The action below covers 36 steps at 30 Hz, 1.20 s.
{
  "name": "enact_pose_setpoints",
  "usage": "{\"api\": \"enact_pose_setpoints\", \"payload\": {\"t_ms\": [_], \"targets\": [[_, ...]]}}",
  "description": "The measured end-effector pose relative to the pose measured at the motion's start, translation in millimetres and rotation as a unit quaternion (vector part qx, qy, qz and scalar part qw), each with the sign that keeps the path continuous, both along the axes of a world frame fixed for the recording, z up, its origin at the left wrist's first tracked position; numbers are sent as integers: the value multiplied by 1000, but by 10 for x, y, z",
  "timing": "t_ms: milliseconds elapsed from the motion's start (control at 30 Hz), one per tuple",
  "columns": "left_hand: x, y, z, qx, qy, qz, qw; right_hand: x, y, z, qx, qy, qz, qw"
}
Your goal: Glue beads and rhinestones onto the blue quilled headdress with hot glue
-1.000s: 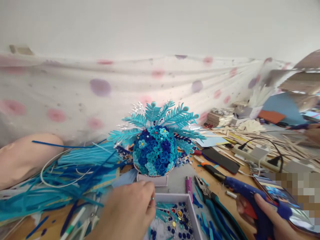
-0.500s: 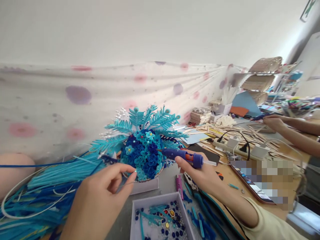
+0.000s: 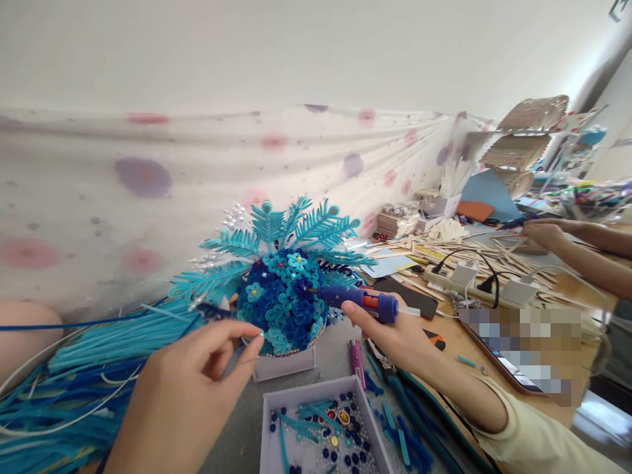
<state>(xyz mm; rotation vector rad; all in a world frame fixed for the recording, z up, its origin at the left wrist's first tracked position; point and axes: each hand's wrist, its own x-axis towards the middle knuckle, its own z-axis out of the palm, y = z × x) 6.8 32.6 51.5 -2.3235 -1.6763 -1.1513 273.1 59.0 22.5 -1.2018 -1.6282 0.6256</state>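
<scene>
My right hand is wrapped round a blue glue gun, whose nozzle points left at the flowers. That nozzle meets or nearly meets the dark blue part of a dome of blue and turquoise pipe-cleaner flowers. Turquoise feathery fronds fan out behind the dome. Just left of the dome, my left hand pinches a tiny pale bead between thumb and forefinger. Below sits a white box holding dark blue beads, gems and turquoise pieces.
Bundles of blue pipe cleaners lie at left. A purple lighter, pliers and a phone are at right, with a power strip and wooden sticks behind. Another person's hand works at far right.
The view has shifted slightly. The glue gun's nozzle and my left hand have moved a little left relative to the frame; both grips are unchanged.
</scene>
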Motion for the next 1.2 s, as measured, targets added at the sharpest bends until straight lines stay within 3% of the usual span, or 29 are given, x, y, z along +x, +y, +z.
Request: {"api": "enact_pose_setpoints", "payload": {"t_ms": [233,433,767,967,1200], "targets": [[2,0,3,-9,0,-3,1000,11,-10,27,24,-10,-29,999],[6,-4,-1,-19,1,7,1000,2,-55,8,15,-26,-9,1000],[-17,-1,1,-7,3,-10,1000,-63,-57,115,27,-29,-6,999],[10,-9,-54,5,-10,-15,1000,138,-33,51,7,80,-38,996],[319,88,1,41,0,-28,999,411,107,-180,-82,207,20,975]]}}
